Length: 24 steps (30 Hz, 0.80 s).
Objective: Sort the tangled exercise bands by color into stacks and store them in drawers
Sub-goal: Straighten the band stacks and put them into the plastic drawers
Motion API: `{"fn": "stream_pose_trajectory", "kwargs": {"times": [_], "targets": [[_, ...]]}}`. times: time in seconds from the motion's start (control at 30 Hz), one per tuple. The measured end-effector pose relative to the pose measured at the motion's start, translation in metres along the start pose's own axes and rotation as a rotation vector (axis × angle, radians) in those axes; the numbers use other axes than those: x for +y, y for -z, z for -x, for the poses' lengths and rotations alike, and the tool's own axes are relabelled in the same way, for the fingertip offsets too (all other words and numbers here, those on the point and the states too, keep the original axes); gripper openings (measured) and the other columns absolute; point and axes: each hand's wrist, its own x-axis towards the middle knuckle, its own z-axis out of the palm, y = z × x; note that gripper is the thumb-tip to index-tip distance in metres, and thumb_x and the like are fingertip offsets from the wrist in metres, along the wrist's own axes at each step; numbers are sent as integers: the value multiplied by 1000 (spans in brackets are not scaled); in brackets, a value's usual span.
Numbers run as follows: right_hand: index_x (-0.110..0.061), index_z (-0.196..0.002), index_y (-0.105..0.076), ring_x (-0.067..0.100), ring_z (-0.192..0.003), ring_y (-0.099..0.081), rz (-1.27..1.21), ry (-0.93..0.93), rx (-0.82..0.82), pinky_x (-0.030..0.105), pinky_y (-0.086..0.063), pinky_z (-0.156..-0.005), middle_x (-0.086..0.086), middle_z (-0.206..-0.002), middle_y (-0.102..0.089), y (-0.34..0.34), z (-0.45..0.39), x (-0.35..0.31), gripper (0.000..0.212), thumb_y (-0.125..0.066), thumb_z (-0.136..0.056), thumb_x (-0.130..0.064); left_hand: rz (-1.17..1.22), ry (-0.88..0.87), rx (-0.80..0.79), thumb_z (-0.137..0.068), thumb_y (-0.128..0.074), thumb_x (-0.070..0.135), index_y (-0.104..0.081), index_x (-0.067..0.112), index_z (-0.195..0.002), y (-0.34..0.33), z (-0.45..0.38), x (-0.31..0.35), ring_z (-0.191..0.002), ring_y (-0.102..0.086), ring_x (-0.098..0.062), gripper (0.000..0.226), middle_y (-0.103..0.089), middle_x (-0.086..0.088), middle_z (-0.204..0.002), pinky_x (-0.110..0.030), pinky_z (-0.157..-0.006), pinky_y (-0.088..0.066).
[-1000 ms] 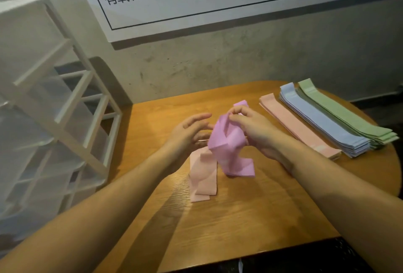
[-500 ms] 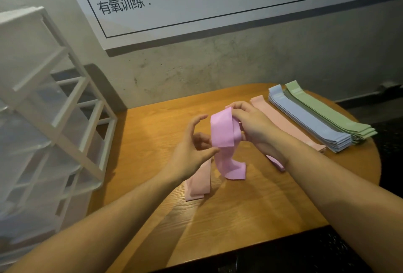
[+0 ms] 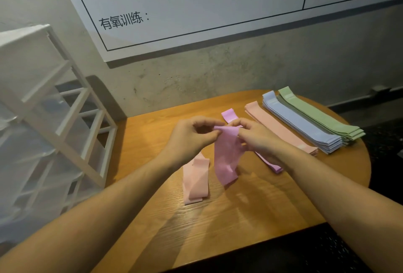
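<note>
Bands: in the head view, the left hand (image 3: 192, 136) and right hand (image 3: 254, 137) both pinch the top edge of a purple band (image 3: 226, 155), which hangs above the table (image 3: 152, 142). A pink band (image 3: 195, 182) lies beside it. Sorted stacks (image 3: 305, 124) lie at the right. If one pinch slips, the band may fall and twist again.

Dim, soft indoor light is falling from above and slightly ahead, leaving the concrete wall (image 3: 218, 76) grey and murky. A gloss is showing on the wooden table (image 3: 218, 224) near its front edge, where the forearms are casting soft shadows. The white drawer rack (image 3: 43, 120) at the left is smearing and bending with wide-angle distortion. Whiteboard (image 3: 196, 11) writing at the top right corner is blurring.
</note>
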Motion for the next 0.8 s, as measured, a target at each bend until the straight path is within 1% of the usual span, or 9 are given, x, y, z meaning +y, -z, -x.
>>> {"fn": "stream_pose_trajectory", "kwargs": {"times": [0.13, 0.23, 0.3, 0.37, 0.43, 0.53, 0.6, 0.7, 0.8], "targets": [[-27, -120, -65, 16, -104, -68, -92, 142, -8, 37, -57, -91, 2, -112, -71, 7, 15, -5, 23, -55, -101, -18, 103, 32, 24, -88, -74, 3, -76, 25, -95, -1, -10, 13, -87, -70, 0, 23, -77, 12, -88, -15, -78, -52], [-25, -126, -59, 16, -107, -67, -224, 296, -4, 33, -55, -92, -7, -109, -71, 17, 26, -12, 34, -48, -101, -5, 205, 79, 56, -88, -75, 7, -75, 24, -97, -2, -16, 19, -87, -70, -6, 19, -77, 6, -88, -22, -83, -56], [-23, -129, -57, 17, -106, -68, -277, 364, -6, 33, -57, -91, -2, -109, -70, 22, 31, -18, 34, -54, -100, -5, 252, 109, 68, -88, -75, 8, -76, 22, -98, -4, -20, 22, -89, -71, -11, 17, -77, 2, -89, -28, -88, -57], [-20, -121, -63, 15, -98, -69, -252, 416, 32, 33, -59, -87, 2, -103, -71, 23, 33, -24, 30, -64, -95, -7, 291, 122, 70, -88, -75, 8, -76, 19, -98, -6, -22, 25, -88, -72, -12, 15, -77, 0, -89, -28, -86, -58], [-17, -105, -71, 13, -91, -69, -202, 454, 98, 37, -60, -85, 0, -94, -73, 23, 33, -28, 18, -68, -92, -5, 297, 129, 63, -88, -74, 7, -75, 16, -97, -8, -24, 28, -85, -72, -9, 13, -78, 1, -86, -23, -79, -56], [-17, -94, -73, 13, -87, -67, -210, 462, 145, 38, -59, -82, -3, -87, -72, 26, 32, -30, 14, -67, -92, -4, 225, 98, 55, -88, -75, 11, -76, 17, -96, -9, -24, 33, -81, -71, -8, 10, -77, 1, -85, -23, -77, -56], [-18, -92, -73, 13, -85, -65, -224, 457, 152, 33, -57, -77, -3, -85, -70, 30, 31, -30, 16, -66, -93, -3, 69, 20, 38, -85, -79, 20, -77, 22, -97, -8, -26, 34, -82, -68, -8, 12, -73, -3, -93, -26, -79, -58], [-18, -92, -72, 11, -84, -64, -227, 473, 163, 27, -53, -73, -2, -86, -70, 33, 32, -33, 16, -66, -93, -3, -251, -109, -30, -85, -78, 30, -73, 32, -101, -7, -33, 40, -80, -57, 4, 16, -59, 5, -101, -15, -74, -51], [-12, -97, -70, 4, -81, -64, -288, 470, 176, 17, -51, -70, 0, -87, -69, 37, 30, -37, 12, -66, -92, -1, -284, -142, -41, -91, -73, 23, -74, 28, -98, -12, -43, 49, -78, -65, 0, 9, -70, 9, -91, -22, -71, -54]]}}
